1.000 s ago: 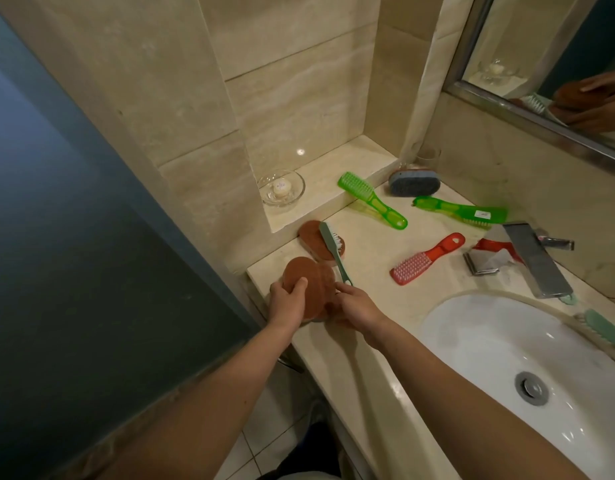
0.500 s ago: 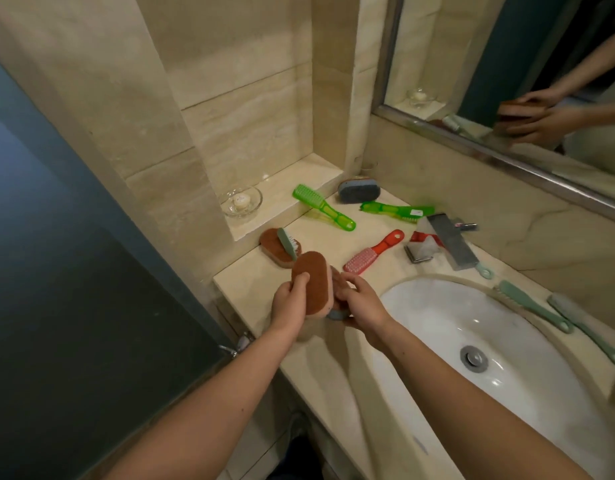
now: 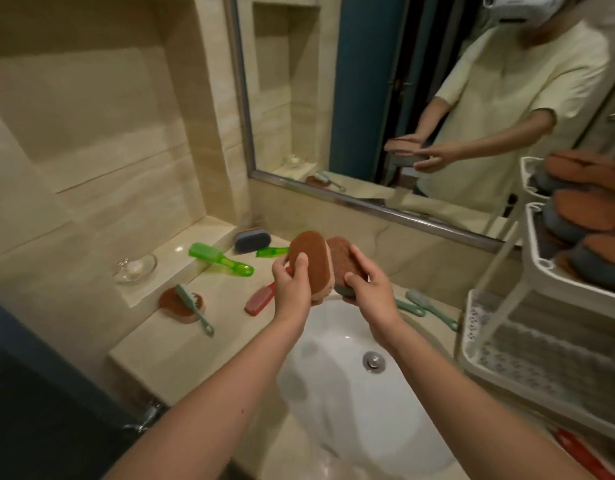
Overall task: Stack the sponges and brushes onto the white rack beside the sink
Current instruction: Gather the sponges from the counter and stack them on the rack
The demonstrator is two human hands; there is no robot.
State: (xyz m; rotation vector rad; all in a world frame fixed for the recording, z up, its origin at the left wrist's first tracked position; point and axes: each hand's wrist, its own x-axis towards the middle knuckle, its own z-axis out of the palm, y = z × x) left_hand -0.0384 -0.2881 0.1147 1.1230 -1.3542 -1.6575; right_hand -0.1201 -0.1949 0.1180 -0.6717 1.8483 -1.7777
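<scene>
My left hand [image 3: 294,284] grips a brown oval sponge [image 3: 311,259] held upright above the sink's [image 3: 340,386] far rim. Right beside it, my right hand [image 3: 370,289] grips a second brown sponge [image 3: 342,259] with a grey underside. The white rack [image 3: 541,268] stands at the right, its upper tiers holding several brown and grey sponges [image 3: 590,209]. On the counter lie another brown sponge [image 3: 179,303] with a teal brush [image 3: 195,308] across it, a red brush [image 3: 259,299], a green brush [image 3: 219,259] and a grey sponge [image 3: 252,240].
A glass dish [image 3: 134,268] sits in the wall niche at the left. A second green brush [image 3: 271,251] lies behind my left hand, and two teal brushes [image 3: 427,306] lie on the counter between the sink and the rack. A mirror [image 3: 420,98] covers the back wall.
Both hands have lifted off the counter's left side and moved right, over the sink, each now holding a sponge. My view has swung right and the rack has come into sight.
</scene>
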